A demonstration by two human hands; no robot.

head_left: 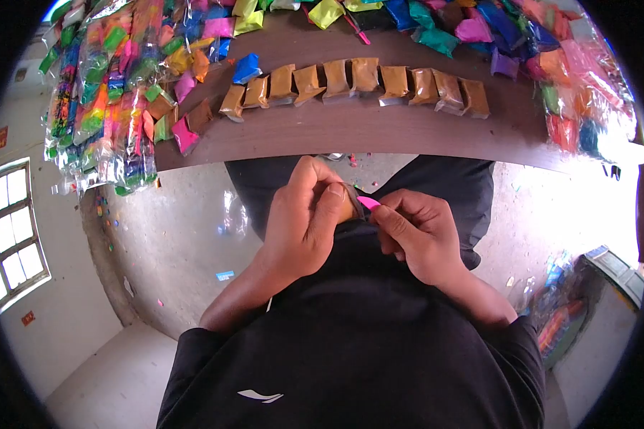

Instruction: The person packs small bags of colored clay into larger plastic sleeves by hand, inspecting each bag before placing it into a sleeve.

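My left hand [304, 222] is closed around a small brown packet [348, 206], mostly hidden under my fingers and thumb. My right hand [415, 232] pinches a small pink object [368, 202] against the packet's top, right beside my left thumb. Both hands meet in front of my black shirt, below the near edge of the brown table [358, 132]. A row of several brown packets [358, 84] lies side by side on the table above my hands.
Piles of bright coloured powder packets in clear bags cover the table's left [114, 86] and right [565, 64] sides and far edge. Loose pink [184, 134] and blue [246, 68] packets lie left of the row. Bare concrete floor [186, 243] lies below, with more bags at right [558, 314].
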